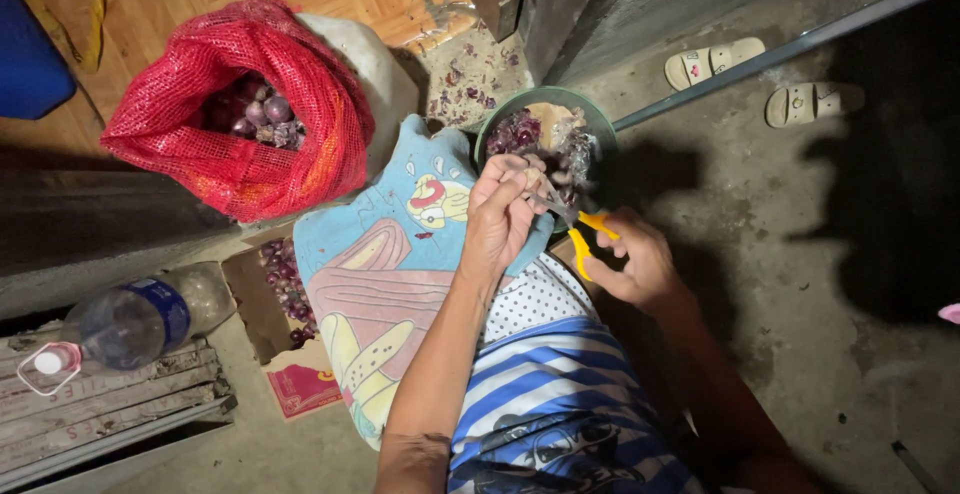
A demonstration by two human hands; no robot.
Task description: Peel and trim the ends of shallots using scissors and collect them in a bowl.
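My left hand (pixel 502 216) is closed around a small onion, held just over the near rim of a green bowl (pixel 590 109). The bowl holds purple onion skins and trimmings. My right hand (pixel 640 264) grips yellow-handled scissors (pixel 582 226), whose blades point at the onion in my left hand. A light blue cloth with cartoon prints (pixel 380 274) lies across my lap under my left arm.
A red mesh sack (pixel 240 104) of purple onions sits at the left. A cardboard box (pixel 285 319) with small onions lies below it. A plastic bottle (pixel 130 319) rests on wooden planks. Two sandals (pixel 760 79) lie on the concrete floor at the right.
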